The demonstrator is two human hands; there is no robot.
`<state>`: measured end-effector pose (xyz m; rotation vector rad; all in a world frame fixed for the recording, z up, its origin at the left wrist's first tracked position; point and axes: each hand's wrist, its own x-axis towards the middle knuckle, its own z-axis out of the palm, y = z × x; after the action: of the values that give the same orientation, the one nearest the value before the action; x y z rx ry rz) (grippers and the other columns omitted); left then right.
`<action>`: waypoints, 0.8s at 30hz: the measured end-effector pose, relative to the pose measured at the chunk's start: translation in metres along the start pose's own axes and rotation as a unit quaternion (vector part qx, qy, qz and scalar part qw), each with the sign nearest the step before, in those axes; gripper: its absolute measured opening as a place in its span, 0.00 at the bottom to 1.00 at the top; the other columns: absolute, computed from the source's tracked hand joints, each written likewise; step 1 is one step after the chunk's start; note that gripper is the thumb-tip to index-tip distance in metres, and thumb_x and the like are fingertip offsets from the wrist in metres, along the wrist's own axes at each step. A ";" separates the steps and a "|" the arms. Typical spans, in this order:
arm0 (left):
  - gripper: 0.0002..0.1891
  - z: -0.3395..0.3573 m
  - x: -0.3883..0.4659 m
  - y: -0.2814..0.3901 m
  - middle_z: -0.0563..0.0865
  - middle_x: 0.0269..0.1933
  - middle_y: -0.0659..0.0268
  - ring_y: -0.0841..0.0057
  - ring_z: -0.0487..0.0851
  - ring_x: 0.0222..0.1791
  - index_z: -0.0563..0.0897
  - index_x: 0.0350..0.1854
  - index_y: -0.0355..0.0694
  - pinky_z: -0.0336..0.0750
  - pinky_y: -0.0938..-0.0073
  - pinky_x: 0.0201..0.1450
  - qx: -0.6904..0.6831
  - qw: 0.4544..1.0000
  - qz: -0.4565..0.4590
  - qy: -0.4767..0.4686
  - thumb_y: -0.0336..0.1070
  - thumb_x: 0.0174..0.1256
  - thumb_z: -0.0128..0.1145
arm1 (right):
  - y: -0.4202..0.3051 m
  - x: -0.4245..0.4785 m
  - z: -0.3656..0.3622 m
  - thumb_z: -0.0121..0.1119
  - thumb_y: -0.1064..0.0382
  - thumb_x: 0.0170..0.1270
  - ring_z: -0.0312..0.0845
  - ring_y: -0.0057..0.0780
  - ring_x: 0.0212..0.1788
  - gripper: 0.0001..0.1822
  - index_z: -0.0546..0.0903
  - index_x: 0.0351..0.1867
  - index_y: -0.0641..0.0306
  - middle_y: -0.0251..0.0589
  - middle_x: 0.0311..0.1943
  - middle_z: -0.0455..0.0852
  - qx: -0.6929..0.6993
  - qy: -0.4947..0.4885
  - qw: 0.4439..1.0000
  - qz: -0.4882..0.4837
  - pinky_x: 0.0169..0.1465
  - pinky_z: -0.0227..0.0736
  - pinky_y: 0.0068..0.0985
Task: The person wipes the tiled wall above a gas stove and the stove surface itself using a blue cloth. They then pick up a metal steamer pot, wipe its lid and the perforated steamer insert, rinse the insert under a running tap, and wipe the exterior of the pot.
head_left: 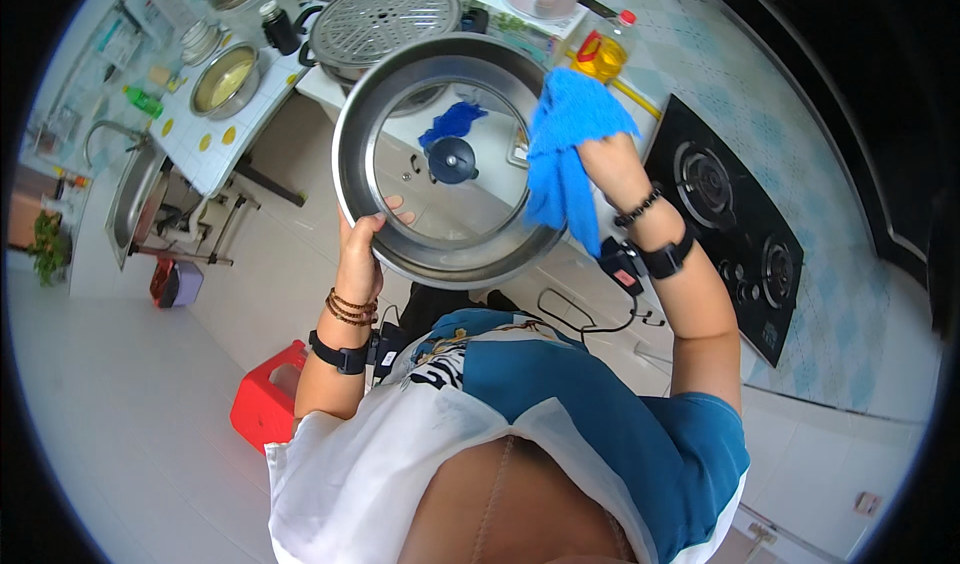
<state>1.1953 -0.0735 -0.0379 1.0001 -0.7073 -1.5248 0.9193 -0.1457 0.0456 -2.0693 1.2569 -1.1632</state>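
A round pot lid [442,260] with a steel rim and a glass centre is held up in front of me. My left hand [367,241] grips its lower left edge, the fingertips showing through the glass. In my right hand [611,162] is a bright blue cloth [574,121], bunched over the right side of the rim and hanging down. The lid's dark knob [452,160] is at the middle of the glass. Through the glass a dark blue cloth [454,122] shows on the white surface beyond.
Behind the lid stands a steamer pot with a perforated steel top [386,20]. An oil bottle [604,46] is beside a box [525,35]. The black gas hob [724,226] lies at right. A steel bowl [225,82] and a sink [135,196] are at left; a red stool [270,399] stands below.
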 end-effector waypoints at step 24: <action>0.35 0.082 0.029 -0.005 0.74 0.50 0.58 0.73 0.76 0.44 0.53 0.68 0.43 0.73 0.72 0.47 -0.019 0.989 0.147 0.015 0.29 0.56 0.50 | 0.036 -0.104 0.041 0.53 0.61 0.54 0.75 0.44 0.35 0.07 0.78 0.30 0.61 0.47 0.30 0.77 -0.237 -0.219 0.945 0.051 0.41 0.72 0.38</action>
<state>1.1202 -0.1082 -0.0108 0.8482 -0.7650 -1.2589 0.9116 -0.0740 -0.0471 -2.3815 1.4869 -0.3284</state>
